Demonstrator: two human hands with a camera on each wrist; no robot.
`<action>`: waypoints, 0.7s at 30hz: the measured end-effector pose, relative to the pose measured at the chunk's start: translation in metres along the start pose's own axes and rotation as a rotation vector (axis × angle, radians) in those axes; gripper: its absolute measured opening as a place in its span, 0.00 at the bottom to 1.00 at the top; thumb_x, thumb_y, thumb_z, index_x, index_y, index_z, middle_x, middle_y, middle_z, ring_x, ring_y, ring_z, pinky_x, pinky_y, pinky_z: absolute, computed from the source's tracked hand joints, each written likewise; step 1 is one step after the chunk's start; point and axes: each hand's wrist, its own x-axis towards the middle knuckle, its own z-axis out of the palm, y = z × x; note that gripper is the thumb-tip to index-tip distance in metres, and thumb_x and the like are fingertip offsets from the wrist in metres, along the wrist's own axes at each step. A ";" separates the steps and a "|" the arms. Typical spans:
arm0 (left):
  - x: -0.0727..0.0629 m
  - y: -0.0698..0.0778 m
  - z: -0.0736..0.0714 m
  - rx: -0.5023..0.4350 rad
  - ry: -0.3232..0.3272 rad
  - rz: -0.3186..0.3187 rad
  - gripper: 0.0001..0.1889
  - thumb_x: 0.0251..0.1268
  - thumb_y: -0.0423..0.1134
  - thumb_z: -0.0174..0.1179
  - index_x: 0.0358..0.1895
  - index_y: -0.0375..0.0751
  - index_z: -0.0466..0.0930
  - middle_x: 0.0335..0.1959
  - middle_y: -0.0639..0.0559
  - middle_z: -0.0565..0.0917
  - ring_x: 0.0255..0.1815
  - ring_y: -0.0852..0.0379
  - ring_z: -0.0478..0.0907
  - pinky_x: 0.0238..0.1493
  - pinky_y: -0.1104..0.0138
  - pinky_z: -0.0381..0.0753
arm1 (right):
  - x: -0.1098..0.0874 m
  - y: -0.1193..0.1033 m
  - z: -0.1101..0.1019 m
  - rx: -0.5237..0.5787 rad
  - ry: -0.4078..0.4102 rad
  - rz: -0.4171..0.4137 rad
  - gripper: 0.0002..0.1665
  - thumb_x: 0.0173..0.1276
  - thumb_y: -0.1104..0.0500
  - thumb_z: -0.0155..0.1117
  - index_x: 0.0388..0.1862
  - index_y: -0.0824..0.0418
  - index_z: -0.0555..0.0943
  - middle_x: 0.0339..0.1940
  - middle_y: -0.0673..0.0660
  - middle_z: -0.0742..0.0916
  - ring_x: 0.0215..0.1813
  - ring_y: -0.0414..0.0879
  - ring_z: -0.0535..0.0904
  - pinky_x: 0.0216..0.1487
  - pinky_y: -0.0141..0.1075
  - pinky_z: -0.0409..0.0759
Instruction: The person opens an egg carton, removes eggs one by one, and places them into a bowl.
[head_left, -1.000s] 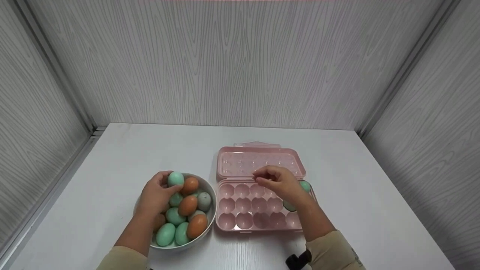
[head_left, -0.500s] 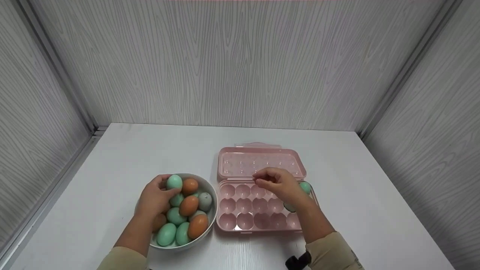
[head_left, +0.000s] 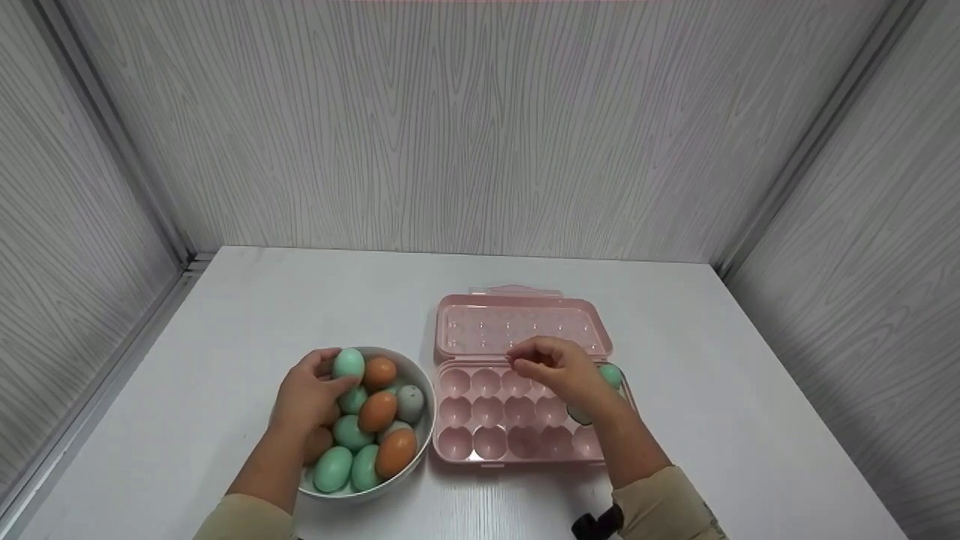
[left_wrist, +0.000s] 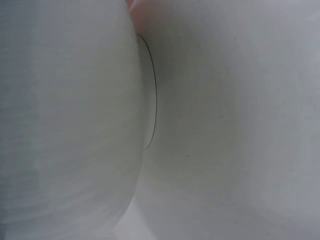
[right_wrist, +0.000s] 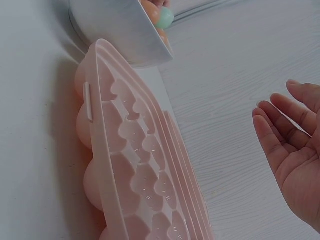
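Observation:
My left hand (head_left: 306,394) pinches a pale green egg (head_left: 349,364) at the far left side of the white bowl (head_left: 424,439). Brown, green and greyish eggs are heaped in the bowl below it. My right hand (head_left: 566,371) hovers over the pink egg box (head_left: 480,459), holding nothing; its fingers are relaxed and slightly bent in the right wrist view. One green egg (head_left: 611,375) sits in the box's far right corner, and part of a paler egg (head_left: 578,414) shows beside my right wrist. The left wrist view has mostly the bowl's blurred outer wall (left_wrist: 70,120).
The egg box's lid (head_left: 525,346) lies open toward the back, its clear flap (head_left: 516,289) behind it. Bowl and box stand side by side on a white table (head_left: 322,300). Grey wood-grain panels (head_left: 465,135) enclose the back and sides.
Over the last second my left hand and the green egg have shifted slightly nearer to me, lower over the bowl. My right hand stays almost still.

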 end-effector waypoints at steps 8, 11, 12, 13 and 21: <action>0.000 0.000 -0.005 0.052 0.029 0.046 0.32 0.60 0.43 0.60 0.67 0.44 0.59 0.67 0.46 0.63 0.67 0.47 0.58 0.67 0.52 0.57 | 0.000 0.000 0.001 0.015 -0.002 -0.012 0.12 0.64 0.62 0.60 0.45 0.65 0.80 0.41 0.59 0.83 0.45 0.60 0.76 0.41 0.29 0.79; 0.000 -0.001 -0.006 0.030 0.038 0.056 0.30 0.61 0.41 0.60 0.66 0.44 0.60 0.66 0.47 0.65 0.67 0.49 0.60 0.66 0.55 0.59 | 0.000 0.001 0.001 0.016 -0.003 -0.022 0.11 0.64 0.62 0.60 0.45 0.65 0.80 0.41 0.59 0.83 0.45 0.60 0.76 0.41 0.29 0.79; -0.001 -0.001 -0.006 0.021 0.041 0.059 0.30 0.61 0.41 0.60 0.66 0.43 0.60 0.66 0.46 0.65 0.66 0.49 0.61 0.66 0.55 0.60 | 0.000 0.001 0.001 0.012 -0.002 -0.028 0.11 0.64 0.63 0.60 0.44 0.65 0.80 0.41 0.59 0.83 0.45 0.59 0.77 0.41 0.29 0.79; -0.001 -0.002 -0.006 0.012 0.041 0.063 0.30 0.61 0.40 0.60 0.66 0.43 0.60 0.66 0.46 0.65 0.66 0.50 0.62 0.65 0.56 0.61 | 0.000 0.002 0.001 0.006 0.000 -0.033 0.11 0.64 0.63 0.60 0.44 0.65 0.80 0.41 0.59 0.83 0.44 0.57 0.77 0.41 0.29 0.79; -0.001 -0.001 -0.009 -0.019 0.071 0.068 0.29 0.62 0.41 0.58 0.66 0.42 0.61 0.64 0.45 0.67 0.64 0.50 0.65 0.64 0.58 0.64 | 0.000 0.003 0.001 -0.019 0.003 -0.053 0.11 0.64 0.62 0.60 0.44 0.64 0.80 0.41 0.58 0.84 0.43 0.55 0.78 0.41 0.29 0.79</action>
